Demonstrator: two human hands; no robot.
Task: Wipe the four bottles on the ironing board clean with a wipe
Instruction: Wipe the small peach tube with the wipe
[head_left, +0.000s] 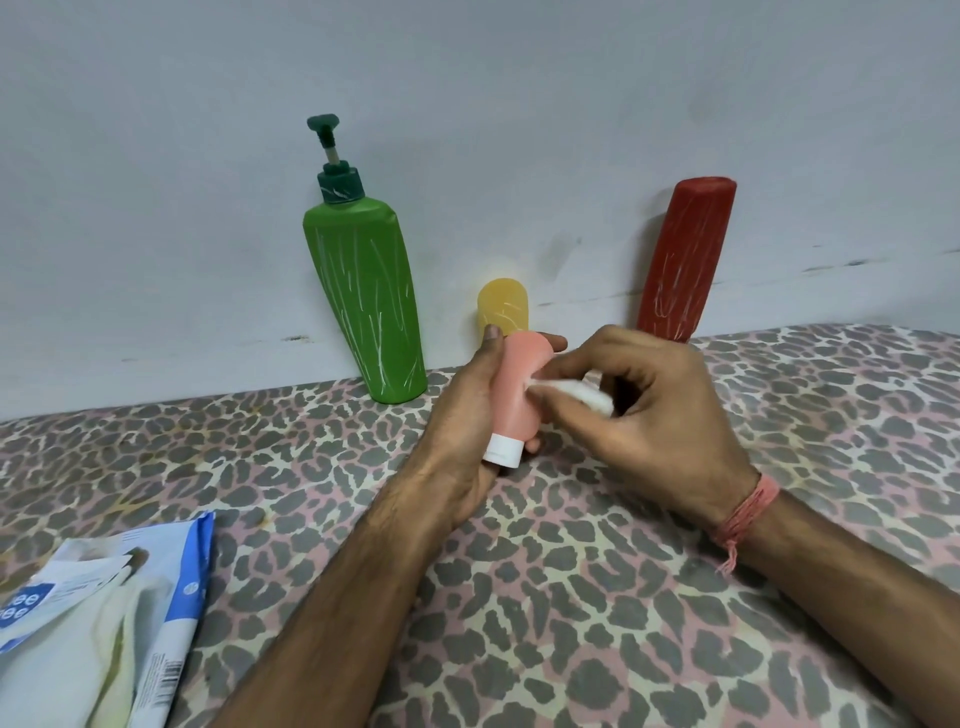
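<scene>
My left hand (465, 415) grips a small pink bottle (517, 395) with a white cap, held above the ironing board (519, 597) with the cap pointing toward me. My right hand (649, 415) pinches a bunched white wipe (582, 392) and presses it against the pink bottle's side. Against the wall stand a tall green pump bottle (369, 301), a small yellow bottle (503, 309) partly hidden behind the pink one, and a tall red bottle (683, 260). The green, yellow and red bottles carry white scribble marks.
An open pack of wipes (98, 623), blue and white, lies at the near left corner of the board. The board has a leopard-print cover and runs along a pale wall (467, 104).
</scene>
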